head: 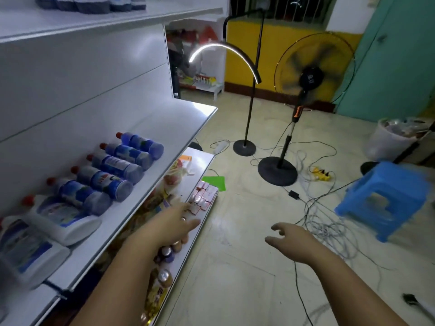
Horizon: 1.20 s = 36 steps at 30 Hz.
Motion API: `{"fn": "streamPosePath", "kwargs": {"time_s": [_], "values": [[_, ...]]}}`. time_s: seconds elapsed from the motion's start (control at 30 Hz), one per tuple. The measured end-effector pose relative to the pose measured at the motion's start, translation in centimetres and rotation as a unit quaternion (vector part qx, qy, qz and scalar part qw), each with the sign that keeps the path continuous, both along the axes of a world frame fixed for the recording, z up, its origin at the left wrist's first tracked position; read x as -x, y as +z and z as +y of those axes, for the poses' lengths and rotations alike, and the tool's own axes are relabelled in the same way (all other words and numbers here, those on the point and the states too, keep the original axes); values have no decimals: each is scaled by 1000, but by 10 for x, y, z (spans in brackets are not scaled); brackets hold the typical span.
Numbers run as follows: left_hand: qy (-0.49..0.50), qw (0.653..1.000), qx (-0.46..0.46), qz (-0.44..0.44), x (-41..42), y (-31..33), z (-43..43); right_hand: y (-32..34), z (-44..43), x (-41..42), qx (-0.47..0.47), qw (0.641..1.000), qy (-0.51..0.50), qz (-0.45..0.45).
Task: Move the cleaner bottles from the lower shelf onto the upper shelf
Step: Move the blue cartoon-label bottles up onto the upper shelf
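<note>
The middle shelf (183, 123) holds the cleaner: five round bottles (103, 180) with blue labels and red caps lie on their sides in a row, caps to the back wall and bases to the front edge. Left of them, nearer the camera, two white jugs (63, 215) lie the same way, the nearer one blurred. The far end of this shelf is bare. On the top shelf (94, 22) more bottles stand in a group (94, 4); only their dark lower parts show.

The bottom shelf (202, 161) carries snack bags (174, 177), a block of pink boxes (203, 196) at its front edge, and cans (166, 252) standing upright. By the far wall stands a white bin (388, 142); what fills it is too blurred to tell.

The left hand (181, 222) reaches forward over the bottom shelf, just above the cans and short of the pink boxes. Its fingers are stretched out, a ring on one, and it holds nothing. It is below the middle shelf's edge and touches no bottle. The right hand (289, 241) is out over the floor, well apart from the shelves, palm down, fingers loosely curled and spread, also holding nothing.

Beyond it are a blue stool (388, 198), a tangle of cables (329, 227), a fan (310, 78) and a lit arc lamp (226, 50).
</note>
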<state>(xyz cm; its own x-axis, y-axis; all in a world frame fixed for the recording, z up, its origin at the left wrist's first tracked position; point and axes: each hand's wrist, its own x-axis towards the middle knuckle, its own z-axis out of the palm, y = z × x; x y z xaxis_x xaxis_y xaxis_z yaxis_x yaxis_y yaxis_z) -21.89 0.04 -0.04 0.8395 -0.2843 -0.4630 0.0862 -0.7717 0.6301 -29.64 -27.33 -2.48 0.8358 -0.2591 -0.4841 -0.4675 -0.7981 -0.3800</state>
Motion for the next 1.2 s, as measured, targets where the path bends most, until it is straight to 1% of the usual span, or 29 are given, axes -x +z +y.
{"fn": "streamPosePath", "kwargs": {"time_s": [0.07, 0.17, 0.3, 0.37, 0.47, 0.53, 0.6, 0.67, 0.73, 0.8, 0.87, 0.93, 1.0, 1.07, 1.2], "values": [[0, 1000, -18, 6, -15, 2, -4, -3, -16, -29, -14, 1000, 3, 13], [21, 996, -82, -18, -44, 4, -13, -6, -38, -84, -14, 999, 28, -11], [72, 993, -97, -8, -65, 15, -38, -6, -53, -155, -27, 994, 108, -7], [131, 986, -99, -24, -73, 21, -38, -2, -50, -193, -19, 989, 143, -25], [224, 966, -124, -38, -73, 20, -25, 1, -25, -243, -28, 974, 220, -36], [265, 953, -146, -19, -69, 17, -14, 2, -3, -263, -47, 961, 273, -19], [308, 936, -169, 3, -66, 13, -4, 0, 14, -282, -55, 951, 303, -11], [349, 922, -166, 5, -76, 8, 9, 1, 31, -304, -38, 946, 322, -17], [379, 911, -158, -18, -95, 3, 24, -3, 49, -327, -20, 938, 345, -14], [390, 909, -141, -28, -118, 0, 34, -2, 67, -345, -13, 929, 370, 1], [420, 898, -121, -56, -143, -6, 36, 4, 77, -367, -9, 927, 374, 0], [463, 873, -117, -102, -170, -8, 37, 13, 79, -394, -6, 933, 358, -33], [497, 851, -104, -133, -195, -9, 41, 16, 83, -418, -31, 942, 326, -73], [492, 853, -107, -136, -214, -11, 47, 11, 96, -435, -63, 943, 313, -91], [497, 854, -100, -120, -233, -19, 53, -16, 144, -451, -135, 942, 305, -42]]}}
